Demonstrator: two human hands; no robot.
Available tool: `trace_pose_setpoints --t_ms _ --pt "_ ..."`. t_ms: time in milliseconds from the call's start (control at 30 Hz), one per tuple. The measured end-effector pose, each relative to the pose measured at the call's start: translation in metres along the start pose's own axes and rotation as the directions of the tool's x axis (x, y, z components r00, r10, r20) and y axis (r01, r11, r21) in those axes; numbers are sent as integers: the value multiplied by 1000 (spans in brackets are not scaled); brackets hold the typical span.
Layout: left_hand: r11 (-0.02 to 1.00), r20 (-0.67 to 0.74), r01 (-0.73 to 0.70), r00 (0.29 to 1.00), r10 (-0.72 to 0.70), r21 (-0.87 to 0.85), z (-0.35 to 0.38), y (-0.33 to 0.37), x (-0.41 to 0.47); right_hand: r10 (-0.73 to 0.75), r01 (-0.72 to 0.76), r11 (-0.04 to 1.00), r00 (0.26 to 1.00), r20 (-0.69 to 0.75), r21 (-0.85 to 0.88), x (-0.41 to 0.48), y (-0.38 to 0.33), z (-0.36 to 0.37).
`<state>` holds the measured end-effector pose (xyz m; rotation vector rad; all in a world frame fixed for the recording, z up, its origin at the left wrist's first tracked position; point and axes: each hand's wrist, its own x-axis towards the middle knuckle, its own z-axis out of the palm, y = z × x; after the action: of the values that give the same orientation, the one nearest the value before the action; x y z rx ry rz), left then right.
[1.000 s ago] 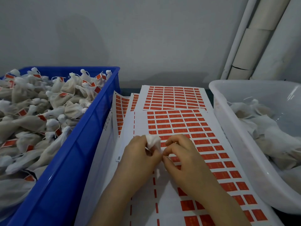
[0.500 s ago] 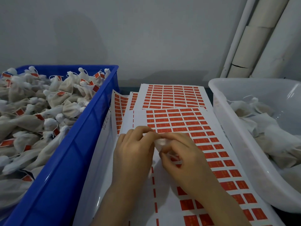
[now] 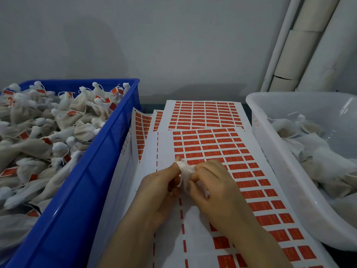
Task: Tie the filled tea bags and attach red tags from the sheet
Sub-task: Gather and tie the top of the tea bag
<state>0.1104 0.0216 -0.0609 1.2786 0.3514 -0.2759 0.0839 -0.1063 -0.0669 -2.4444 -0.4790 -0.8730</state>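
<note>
A white tea bag (image 3: 185, 171) is held between both hands over the top sheet of red tags (image 3: 222, 149). My left hand (image 3: 158, 192) pinches the bag's gathered top from the left. My right hand (image 3: 214, 186) pinches the same bunched fabric from the right, its fingers curled over it. Most of the bag's body is hidden under my hands. The sheet's left columns are stripped bare, leaving white backing.
A blue crate (image 3: 92, 171) on the left is heaped with tied, red-tagged bags (image 3: 48, 132). A white plastic tub (image 3: 274, 151) on the right holds untagged bags (image 3: 318, 157). More tag sheets (image 3: 204, 115) lie behind. White pipes (image 3: 301, 45) run up the wall at right.
Both hands have kept working the bag's neck; the white bunch now sticks up between my fingertips, and my left fingers have uncovered it after wrapping over it.
</note>
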Motion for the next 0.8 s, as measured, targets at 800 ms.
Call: trace_pose_setpoints --t_ms 800 --pt "851 220 -310 947 235 423 -1 7 -12 379 -365 806 923 67 466 6 -8 -22"
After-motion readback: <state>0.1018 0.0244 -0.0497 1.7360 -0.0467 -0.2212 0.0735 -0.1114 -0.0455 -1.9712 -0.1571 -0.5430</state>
